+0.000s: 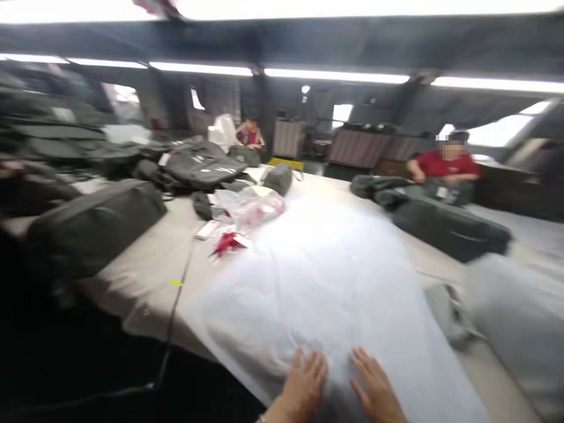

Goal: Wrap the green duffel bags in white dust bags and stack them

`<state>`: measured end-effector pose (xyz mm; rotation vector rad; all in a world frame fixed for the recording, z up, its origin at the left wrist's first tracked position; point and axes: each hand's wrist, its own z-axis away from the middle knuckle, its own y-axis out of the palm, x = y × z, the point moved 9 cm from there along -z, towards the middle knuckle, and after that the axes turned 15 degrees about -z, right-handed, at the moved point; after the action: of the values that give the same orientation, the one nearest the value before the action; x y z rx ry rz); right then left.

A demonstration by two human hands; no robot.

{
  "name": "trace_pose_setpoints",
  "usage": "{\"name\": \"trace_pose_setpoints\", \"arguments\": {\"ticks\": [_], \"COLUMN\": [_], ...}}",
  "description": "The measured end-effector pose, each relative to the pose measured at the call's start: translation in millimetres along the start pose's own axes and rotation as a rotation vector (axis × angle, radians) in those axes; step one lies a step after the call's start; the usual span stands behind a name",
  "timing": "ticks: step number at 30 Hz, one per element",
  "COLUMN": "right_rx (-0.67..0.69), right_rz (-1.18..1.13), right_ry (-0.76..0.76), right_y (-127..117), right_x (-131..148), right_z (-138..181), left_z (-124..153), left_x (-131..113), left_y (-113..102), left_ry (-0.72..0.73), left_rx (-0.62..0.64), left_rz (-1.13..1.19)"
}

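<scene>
A large translucent white sheet (335, 282), looking like thin plastic, lies spread over the table and hangs past its front edge. My left hand (306, 379) rests on the sheet near that edge, fingers stretched out. Close by on its right, my right hand (374, 382) also lies on the sheet with its fingers apart. Neither hand holds anything. A dark shape shows faintly through the sheet beneath my hands; I cannot tell what it is.
Dark green bags (101, 223) lie at the left, with more piled behind. Clear plastic packaging (251, 205) and red tags (227, 244) sit mid-table. A cord (176, 299) crosses the table's front edge. At the right, a person in red (445, 167) sits behind a dark bag (453, 226).
</scene>
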<state>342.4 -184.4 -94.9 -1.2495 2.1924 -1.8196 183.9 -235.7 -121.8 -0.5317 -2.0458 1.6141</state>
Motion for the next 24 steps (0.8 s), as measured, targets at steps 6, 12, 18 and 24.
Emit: {"name": "trace_pose_setpoints", "arguments": {"ticks": [6, 12, 18, 24], "right_rx": [0.164, 0.269, 0.256, 0.023], "right_rz": [-0.075, -0.218, -0.271, -0.381], "right_ry": [0.306, 0.316, 0.355, 0.343], "right_y": [7.6, 19.4, 20.2, -13.4], "right_x": [5.4, 22.9, 20.6, -7.9], "right_z": [21.2, 17.8, 19.2, 16.3], "left_z": [-21.2, -23.9, -30.8, -34.1], "left_x": [-3.2, 7.9, 7.0, 6.9], "left_y": [19.4, 4.9, -7.4, -12.5], "left_ry": [0.043, 0.032, 0.028, -0.086], "left_rx": [0.204, 0.250, 0.275, 0.497], "left_rz": [0.084, 0.056, 0.070, 0.128]}}
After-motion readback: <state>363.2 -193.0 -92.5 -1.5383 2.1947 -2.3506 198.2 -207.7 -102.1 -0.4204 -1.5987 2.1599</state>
